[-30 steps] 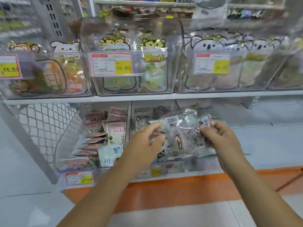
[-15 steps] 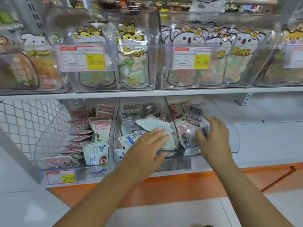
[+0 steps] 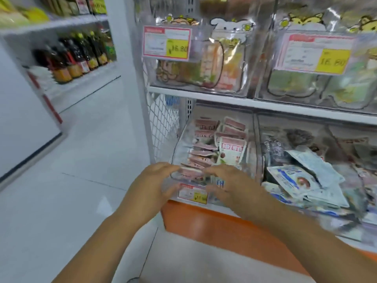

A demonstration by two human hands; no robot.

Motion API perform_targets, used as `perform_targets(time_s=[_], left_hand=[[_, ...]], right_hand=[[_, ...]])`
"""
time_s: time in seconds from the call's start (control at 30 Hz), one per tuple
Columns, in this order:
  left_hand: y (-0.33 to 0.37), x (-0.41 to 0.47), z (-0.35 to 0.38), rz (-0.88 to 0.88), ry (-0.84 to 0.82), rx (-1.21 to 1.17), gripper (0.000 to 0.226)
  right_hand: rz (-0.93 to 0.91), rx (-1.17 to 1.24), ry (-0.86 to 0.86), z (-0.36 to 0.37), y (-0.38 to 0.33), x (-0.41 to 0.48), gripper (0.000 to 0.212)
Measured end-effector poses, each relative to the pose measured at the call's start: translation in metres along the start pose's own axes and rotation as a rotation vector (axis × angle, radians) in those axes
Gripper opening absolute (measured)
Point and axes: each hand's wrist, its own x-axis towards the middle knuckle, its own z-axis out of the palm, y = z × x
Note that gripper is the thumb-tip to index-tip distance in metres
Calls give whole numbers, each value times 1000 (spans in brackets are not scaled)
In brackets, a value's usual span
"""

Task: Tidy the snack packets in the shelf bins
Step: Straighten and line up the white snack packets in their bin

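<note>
Head view is blurring, so print on the packets (image 3: pixel 206 152) is staying unreadable, and bins further right are running off frame. Left hand (image 3: pixel 157 180) and right hand (image 3: pixel 228 182) are gripping the front of the end bin (image 3: pixel 179 148) on the lower shelf (image 3: pixel 265 106), fingers over, thumbs under, hiding its front packets. Open floor (image 3: pixel 81 160) is lying leftward.

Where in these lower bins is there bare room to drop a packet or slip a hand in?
In the left clear plastic bin, a bare strip runs between the white red-labelled packet and its right wall. Its front is crowded: pink packets, with the left hand and right hand holding it. The middle bin is heaped with white-and-blue packets.
</note>
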Motion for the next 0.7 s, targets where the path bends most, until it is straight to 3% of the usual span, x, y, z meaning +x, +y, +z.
perform_targets(time_s=[0.13, 0.4, 0.53, 0.7], left_hand=[[-4, 10, 2, 17, -29, -14, 46], [-1, 21, 9, 1, -1, 22, 46], [2, 26, 15, 11, 20, 51, 27], [2, 28, 18, 25, 85, 78, 15]], right_hand=[[54, -32, -6, 19, -9, 40, 23], [-36, -5, 273, 19, -1, 38, 11], [53, 37, 36, 13, 2, 37, 18], [48, 153, 36, 19, 4, 35, 21]])
